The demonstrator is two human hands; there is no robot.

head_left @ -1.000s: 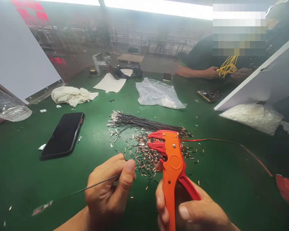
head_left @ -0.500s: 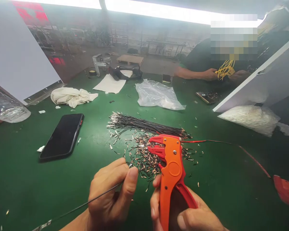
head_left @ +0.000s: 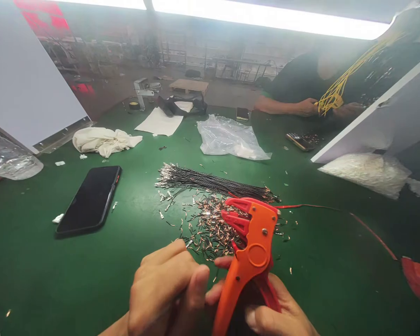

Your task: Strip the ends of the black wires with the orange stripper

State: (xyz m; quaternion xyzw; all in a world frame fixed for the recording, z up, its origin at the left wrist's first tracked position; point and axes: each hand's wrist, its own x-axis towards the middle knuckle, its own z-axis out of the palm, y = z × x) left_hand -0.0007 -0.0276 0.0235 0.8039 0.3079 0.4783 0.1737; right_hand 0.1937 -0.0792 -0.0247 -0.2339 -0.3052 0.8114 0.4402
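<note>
My right hand [head_left: 276, 303] is wrapped round the handles of an orange and red wire stripper [head_left: 254, 254], its red jaws apart and pointing left. Beside it on the left, my left hand [head_left: 166, 282] is closed with thumb and fingers pinched on a black wire. Only a small shiny metal tip [head_left: 189, 243] of that wire shows past the knuckles; the rest is hidden. Beyond the hands lies a heap of cut wire ends [head_left: 210, 228] with bare copper. Behind it lies a bundle of black wires [head_left: 210, 179] with metal terminals at the left end.
A black phone [head_left: 89, 200] lies at left, near a white cloth [head_left: 105, 141]. Farther back are a clear plastic bag [head_left: 231, 137] and white paper [head_left: 160, 121]. A bag of pale parts [head_left: 369, 172] sits at right. A person across the table holds yellow wires [head_left: 334, 100].
The wire stripper has shifted slightly right and tilted to the right at its head. My left hand has turned and moved a little right; the wire's trailing length is out of sight.
</note>
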